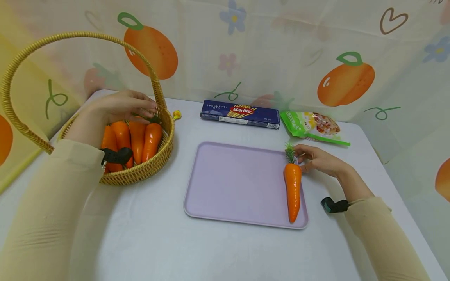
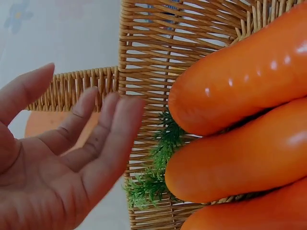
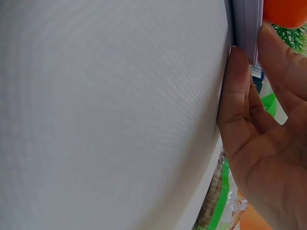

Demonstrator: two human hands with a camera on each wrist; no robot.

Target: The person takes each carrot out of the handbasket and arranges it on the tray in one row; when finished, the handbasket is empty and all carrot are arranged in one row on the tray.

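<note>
Above the wicker basket (image 1: 168,150), my left hand (image 1: 126,106) hovers with nothing in it, its fingers loosely bent in the left wrist view. Several orange carrots (image 2: 235,153) with green tops lie side by side inside. One more carrot (image 1: 292,187) rests on the lilac tray (image 1: 235,183) along its right side, leafy end away from me. At the tray's far right corner, my right hand (image 1: 321,160) pinches the rim. In the right wrist view the thumb (image 3: 283,62) lies on one side of the rim and a finger (image 3: 237,72) on the other.
A blue spaghetti box (image 1: 240,114) lies behind the tray. To its right is a green and clear food bag (image 1: 314,127). The basket's tall handle (image 1: 156,88) arches over the left arm. A small yellow item (image 1: 177,114) sits beside the basket. A fruit-print curtain (image 1: 281,47) hangs behind.
</note>
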